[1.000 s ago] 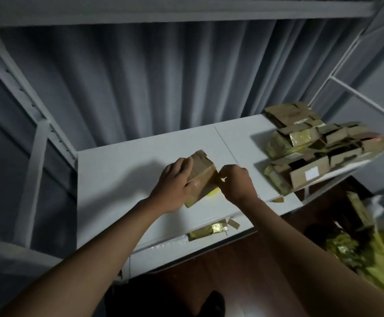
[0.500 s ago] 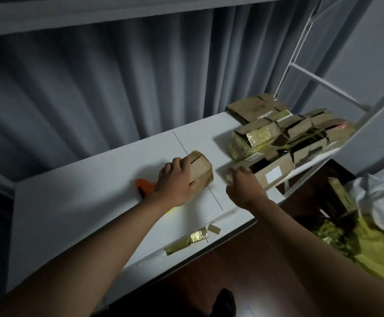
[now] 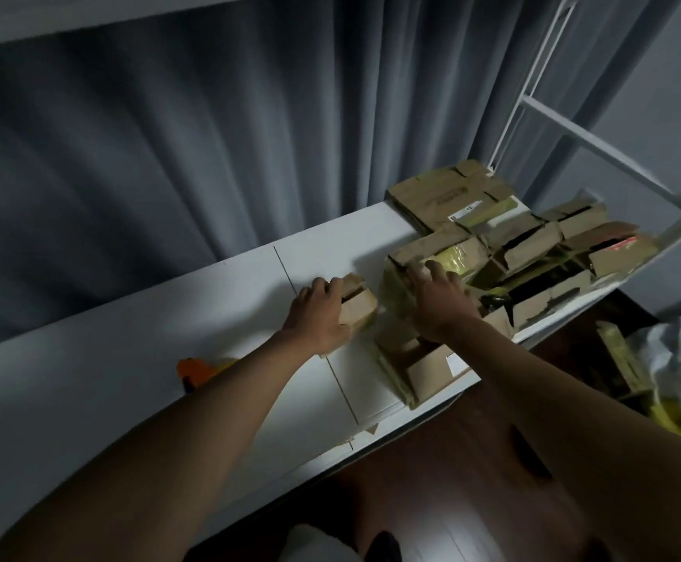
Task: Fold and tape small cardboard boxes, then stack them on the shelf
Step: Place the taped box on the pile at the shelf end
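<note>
Two hands work the shelf: left hand fingers grip a small box, right hand fingers spread on the pile.

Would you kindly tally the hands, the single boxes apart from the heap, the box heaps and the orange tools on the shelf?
Hands: 2, left hand and right hand
Single box: 1
Box heap: 1
Orange tool: 1
Total: 5

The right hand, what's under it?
The right hand rests on the box pile, over a yellow-taped box. What lies beneath its palm is covered.
</note>
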